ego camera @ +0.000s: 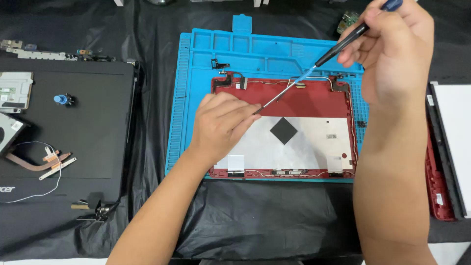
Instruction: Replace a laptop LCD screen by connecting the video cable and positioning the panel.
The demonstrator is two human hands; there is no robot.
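Note:
A red laptop lid shell (pixel 314 100) lies on a blue silicone work mat (pixel 206 64), with a grey foil sheet and a black diamond pad (pixel 283 130) inside it. My right hand (pixel 392 49) holds a long screwdriver (pixel 314 66) by its dark handle, the shaft slanting down to the left. My left hand (pixel 221 122) rests on the shell's left part, its fingertips pinched around the screwdriver's tip. Thin cables run along the shell's edges.
A black laptop base (pixel 93 122) lies at left, carrying a copper heat pipe (pixel 34 162), a small blue-topped part (pixel 61 99) and loose brackets. Red and black frame pieces and a white panel (pixel 454 147) lie at right. A small green circuit board (pixel 348 20) sits at the back.

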